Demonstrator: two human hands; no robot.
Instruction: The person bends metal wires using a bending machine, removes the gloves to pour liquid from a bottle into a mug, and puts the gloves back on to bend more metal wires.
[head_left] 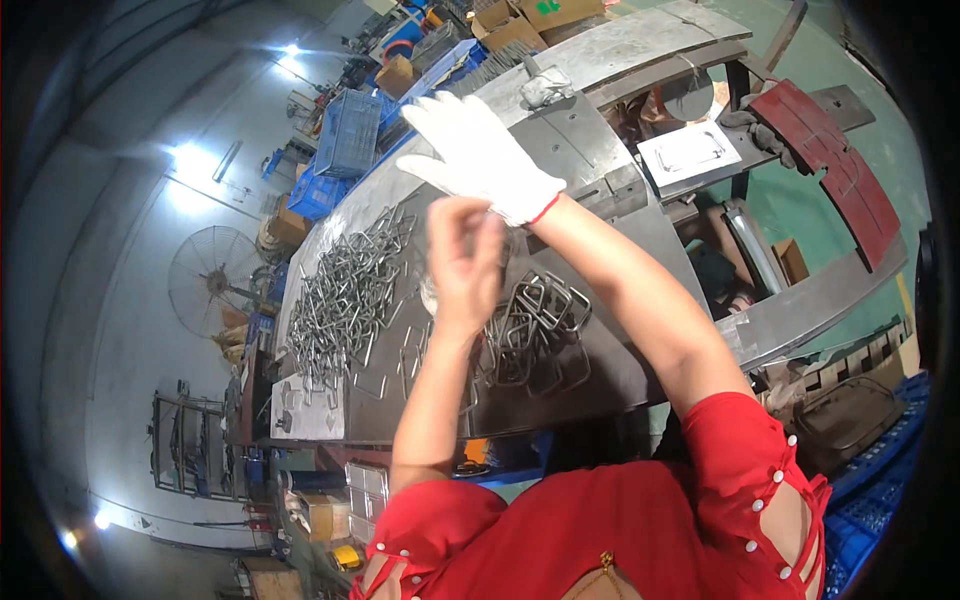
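My right hand wears a white knit glove with a red cuff edge. Its fingers are stretched out over the metal worktable, with nothing in them. Just below the cuff is my bare left hand, its fingers bent and smeared by motion. Whether they grip the cuff I cannot tell. Behind my left wrist a bit of white material shows, mostly hidden. Bent metal wire frames lie heaped to the right of my left forearm. A larger pile of bent metal rods spreads over the table to the left.
Blue plastic crates stand beyond the table's far left edge. A white sheet with a wire frame on it lies at the right, near grey gloves and a red metal plate. A large fan stands by the wall.
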